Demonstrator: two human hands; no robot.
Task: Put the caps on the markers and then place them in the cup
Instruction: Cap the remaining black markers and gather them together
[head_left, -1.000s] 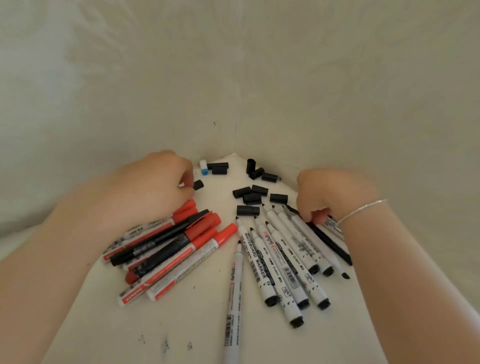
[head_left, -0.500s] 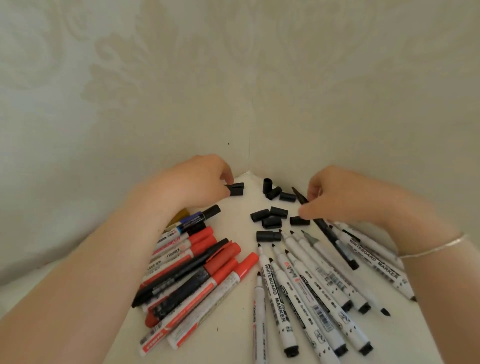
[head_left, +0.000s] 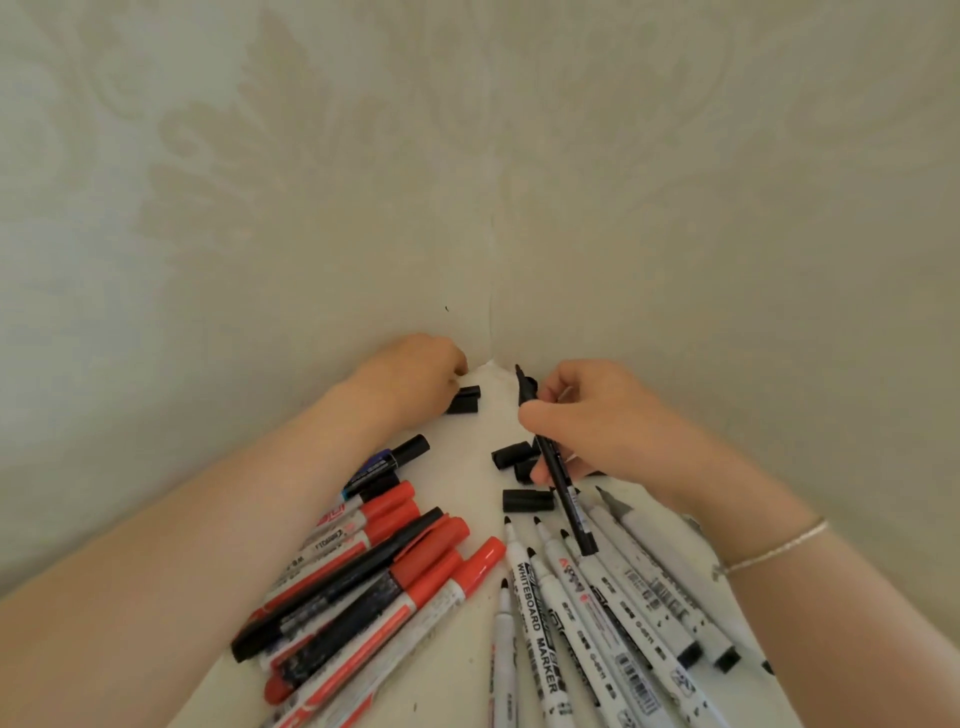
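Note:
My right hand (head_left: 613, 421) grips a thin black marker (head_left: 565, 496), lifted with its bare tip pointing up toward the wall corner. My left hand (head_left: 415, 379) reaches into that corner with curled fingers over the left ends of two black caps (head_left: 466, 400); its fingertips are hidden. More loose black caps (head_left: 527, 500) lie under and beside my right hand. Several uncapped white whiteboard markers (head_left: 566, 597) fan out at the lower right. A pile of capped red and black markers (head_left: 415, 571) lies under my left forearm. No cup is in view.
The white table (head_left: 467, 670) narrows into a corner between two pale patterned walls (head_left: 488, 208). A thin bracelet (head_left: 774, 545) sits on my right wrist. Both forearms stretch across the table's sides.
My right hand has lifted the thin black marker off the table and tilted its tip upward. My left hand stays at the caps in the corner. The camera has moved closer.

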